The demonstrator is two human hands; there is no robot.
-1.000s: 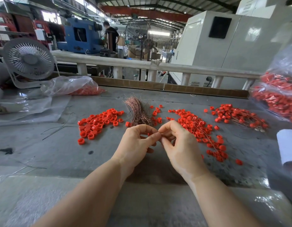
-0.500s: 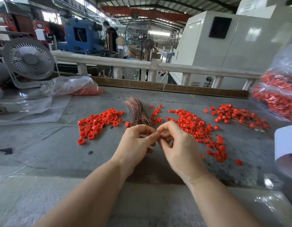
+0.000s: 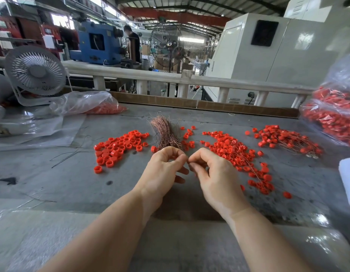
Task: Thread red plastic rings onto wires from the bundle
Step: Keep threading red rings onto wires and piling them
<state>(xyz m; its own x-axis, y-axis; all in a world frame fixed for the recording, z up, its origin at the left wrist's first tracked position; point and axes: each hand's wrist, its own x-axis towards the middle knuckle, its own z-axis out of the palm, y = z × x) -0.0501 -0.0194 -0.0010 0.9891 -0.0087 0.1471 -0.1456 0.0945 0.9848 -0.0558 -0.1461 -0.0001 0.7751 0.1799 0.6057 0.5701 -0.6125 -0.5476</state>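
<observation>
My left hand (image 3: pixel 164 169) and my right hand (image 3: pixel 213 175) are held just above the grey table (image 3: pixel 72 183), their fingertips nearly meeting. Thumb and forefinger of each hand pinch a thin wire between them; whether a ring is on it is hidden by the fingers. Right behind my hands lies the copper wire bundle (image 3: pixel 166 132). Loose red rings (image 3: pixel 119 148) are heaped to its left. To the right sits a second heap of red rings (image 3: pixel 233 152), mixed with thin wires.
Rings strung on wires (image 3: pixel 288 140) lie at the far right. A clear bag of red parts (image 3: pixel 335 114) stands at the right edge, another bag (image 3: pixel 91 105) at the back left by a small fan (image 3: pixel 35 71). A white roll (image 3: pixel 348 179) lies right.
My hands, pressed together before, have drawn slightly apart, and the right hand's fingers have spread a little. Nothing on the table has moved.
</observation>
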